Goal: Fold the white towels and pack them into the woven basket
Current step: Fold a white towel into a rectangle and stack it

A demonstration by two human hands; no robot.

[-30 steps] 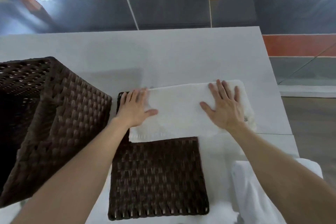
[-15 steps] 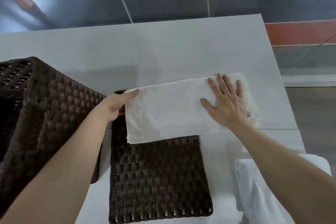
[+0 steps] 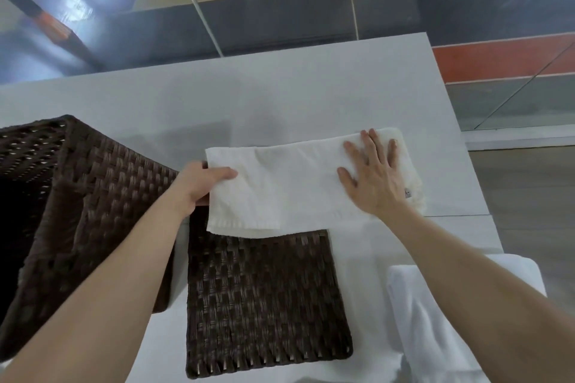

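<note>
1. Folded white towel point(image 3: 289, 193) lies as a long strip at mid-frame, long axis running 9 to 3 o'clock, on the pale table point(image 3: 280, 87)
2. Left hand point(image 3: 199, 186) at the strip's 9 o'clock end: thumb laid on top of the edge, fingers tucked beneath it out of sight, so the cloth is pinched; that end sits slightly lifted
3. Right hand point(image 3: 376, 183) at the 3 o'clock end: palm down, fingers straight and spread wide, pressing flat on the cloth; small tag shows just beside the wrist
4. Woven basket point(image 3: 77, 211), dark brown, stands at 9 o'clock of the towel, just beside the left hand; its open mouth is dark and I cannot tell what lies inside
5. Flat woven panel point(image 3: 264, 305), same dark weave, lies at 6 o'clock; the towel's near edge overlaps its far edge
6. More white towels point(image 3: 413, 314) heaped at 4 to 5 o'clock, partly hidden under the right forearm, apart from the folded strip
</note>
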